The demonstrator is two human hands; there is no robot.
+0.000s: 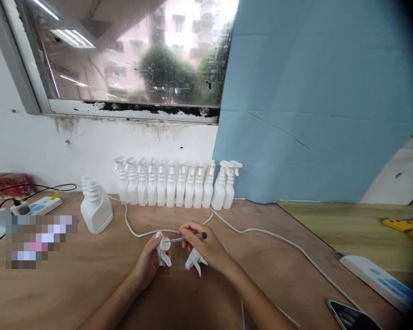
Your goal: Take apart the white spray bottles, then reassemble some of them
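My left hand [147, 262] is closed around a white trigger spray head [164, 244], its round collar turned toward the right. Pinched in my right hand [206, 247] is a slim screwdriver-like tool [189, 237] with a thin shaft and a dark rear end. The tool's tip reaches the collar opening; how deep it sits cannot be made out. A second white spray head [195, 262] lies on the table just below my right hand, partly covered by it.
White spray bottles [171, 190] with heads stand in a row along the wall. Headless bottles [95, 211] are at left. A white cable [261, 230] crosses the wooden table. Power strips [378, 279] lie at both sides, and a phone [351, 316] sits at front right.
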